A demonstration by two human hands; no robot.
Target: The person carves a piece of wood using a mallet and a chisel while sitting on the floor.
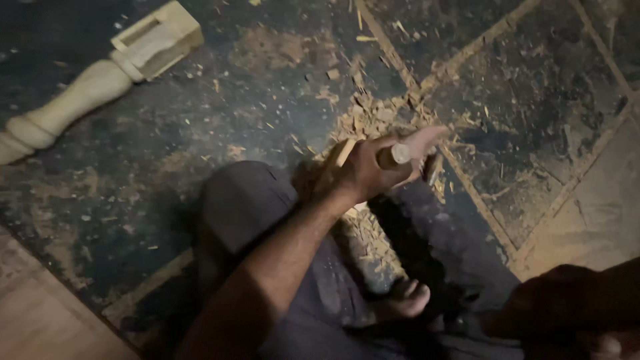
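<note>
A turned wooden leg (80,87) lies upper left (square mortised end) — wood shavings (373,113) scattered over the dark floor (533,100).

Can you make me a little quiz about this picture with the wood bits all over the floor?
1. True or false: the left hand is wrapped around a wooden-handled tool.
2. What lies at the top left of the floor? A) a metal bucket B) a turned wooden leg with a square slotted end C) a folded cloth
3. Fill in: the pale heap just beyond the left hand is a pile of wood ____.

Key: 1 true; 2 B; 3 shavings. The right hand sits dark at the lower right corner, and whether it holds anything cannot be told.
</note>
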